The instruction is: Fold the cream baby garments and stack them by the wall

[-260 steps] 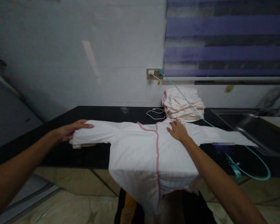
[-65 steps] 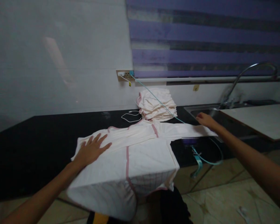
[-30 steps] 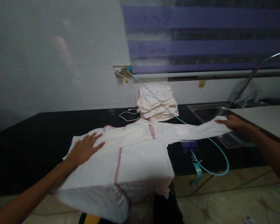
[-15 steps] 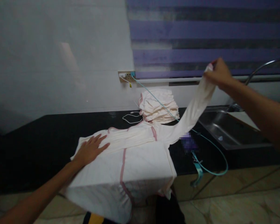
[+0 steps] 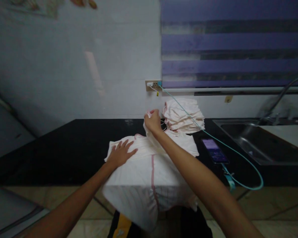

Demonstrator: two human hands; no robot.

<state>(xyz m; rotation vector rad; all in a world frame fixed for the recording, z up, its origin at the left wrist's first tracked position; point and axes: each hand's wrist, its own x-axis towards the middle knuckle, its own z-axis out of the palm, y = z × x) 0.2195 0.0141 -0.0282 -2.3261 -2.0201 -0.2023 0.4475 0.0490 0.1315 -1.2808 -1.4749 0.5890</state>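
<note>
A white long-sleeved garment with pink trim (image 5: 136, 173) lies on the black countertop, its lower part hanging over the front edge. My left hand (image 5: 120, 153) rests flat on the garment's left side, fingers spread. Pinched in my right hand (image 5: 152, 121) is the pink-cuffed end of one sleeve, lifted above the garment's middle. Part of the sleeve is hidden behind my right hand and forearm. Just behind the garment, to the right of my right hand, sits a stack of folded white garments (image 5: 183, 115) with pink edging.
A phone (image 5: 215, 151) lies on the black countertop (image 5: 52, 155), joined by a teal cable (image 5: 248, 162) to the wall socket (image 5: 153, 85). The cable crosses in front of the folded stack. At the right are a metal sink (image 5: 253, 142) and a curved faucet (image 5: 280, 96).
My right hand has carried the sleeve end from the upper right leftward and down, across the garment. My left hand still lies flat on the cloth. The view has shifted left.
</note>
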